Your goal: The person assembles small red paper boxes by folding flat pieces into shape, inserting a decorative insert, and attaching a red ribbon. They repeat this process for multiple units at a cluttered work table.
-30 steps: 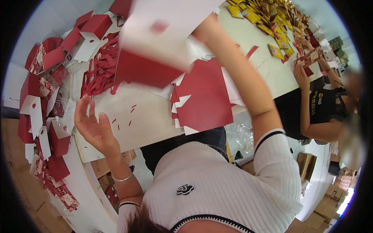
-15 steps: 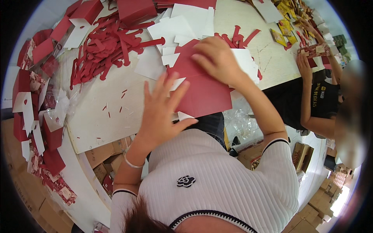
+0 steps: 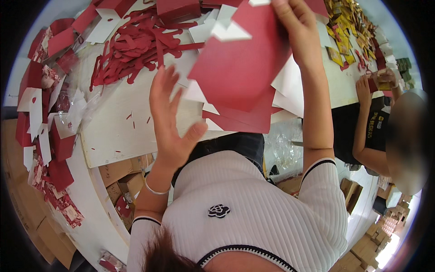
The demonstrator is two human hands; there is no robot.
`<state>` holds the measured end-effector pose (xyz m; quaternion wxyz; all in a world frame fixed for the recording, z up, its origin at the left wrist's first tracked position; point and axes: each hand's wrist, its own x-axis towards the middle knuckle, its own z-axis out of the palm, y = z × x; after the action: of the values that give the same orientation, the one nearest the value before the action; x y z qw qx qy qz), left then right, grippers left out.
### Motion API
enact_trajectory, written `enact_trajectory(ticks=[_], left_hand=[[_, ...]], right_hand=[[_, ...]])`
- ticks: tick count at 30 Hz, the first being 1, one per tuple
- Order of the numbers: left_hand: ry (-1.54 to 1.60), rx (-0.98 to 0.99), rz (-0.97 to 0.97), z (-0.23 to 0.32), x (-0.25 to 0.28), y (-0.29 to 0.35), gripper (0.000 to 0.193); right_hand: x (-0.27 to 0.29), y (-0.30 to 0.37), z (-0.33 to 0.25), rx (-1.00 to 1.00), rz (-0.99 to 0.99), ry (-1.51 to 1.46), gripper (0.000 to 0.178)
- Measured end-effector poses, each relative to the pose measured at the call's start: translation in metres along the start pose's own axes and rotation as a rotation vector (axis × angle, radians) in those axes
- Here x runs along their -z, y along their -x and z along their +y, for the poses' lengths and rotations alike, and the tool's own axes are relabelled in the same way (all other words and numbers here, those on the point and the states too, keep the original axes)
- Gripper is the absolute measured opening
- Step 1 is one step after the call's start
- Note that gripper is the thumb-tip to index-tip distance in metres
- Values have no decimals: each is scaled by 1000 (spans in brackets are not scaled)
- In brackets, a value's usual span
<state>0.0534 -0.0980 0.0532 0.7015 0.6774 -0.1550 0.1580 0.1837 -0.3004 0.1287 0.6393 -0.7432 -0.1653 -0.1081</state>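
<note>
My right hand (image 3: 299, 34) is closed on the upper right edge of a red cardboard box blank (image 3: 240, 68) with white notched tabs, lifting it at a tilt above the table. To its left, my left hand (image 3: 167, 118) is raised with fingers spread and holds nothing. Under the lifted piece, another red cardboard sheet (image 3: 249, 121) lies at the table's near edge, and white cardboard sheets (image 3: 290, 84) lie to its right. A heap of red cardboard strips (image 3: 136, 47) with widened ends rests beyond my left hand.
Finished-looking red boxes with white flaps (image 3: 61, 147) are stacked along the left side. Red offcut slivers (image 3: 133, 119) dot the pale table (image 3: 108, 131). At the right, a co-worker's hand (image 3: 364, 90) is near yellow packets (image 3: 337, 54). Brown cartons (image 3: 131, 181) sit below.
My right hand has taken hold of the red box blank and raised it off the pile, turning it. My left hand has moved slightly left, away from the sheets.
</note>
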Motion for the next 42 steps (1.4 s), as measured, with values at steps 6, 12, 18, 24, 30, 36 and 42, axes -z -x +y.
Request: enact_trajectory(ticks=[6,12,18,24,30,36,42], left_hand=[[164,46,85,10,5,-28,25],[-42,-148,197,20,7,-39,24],[-98,-211,107,23,8,-38,31],[-388,-52,-319,25,24,-45,85],[216,169,-563,35,46,-55,133],[12,168,-246,67,40,-62,90],[-376,46,-134,63,37,-56,71]], right_hand=[[-65,-4,-10,573,139,287,27],[-72,19,-43,879,-108,434,29],[-73,25,-66,693,-289,191,24],[-65,26,-53,921,-248,326,24],[-63,21,-38,1098,-171,406,24],[-70,29,-34,1135,-379,555,25],[-72,31,-33,1224,-251,503,21]])
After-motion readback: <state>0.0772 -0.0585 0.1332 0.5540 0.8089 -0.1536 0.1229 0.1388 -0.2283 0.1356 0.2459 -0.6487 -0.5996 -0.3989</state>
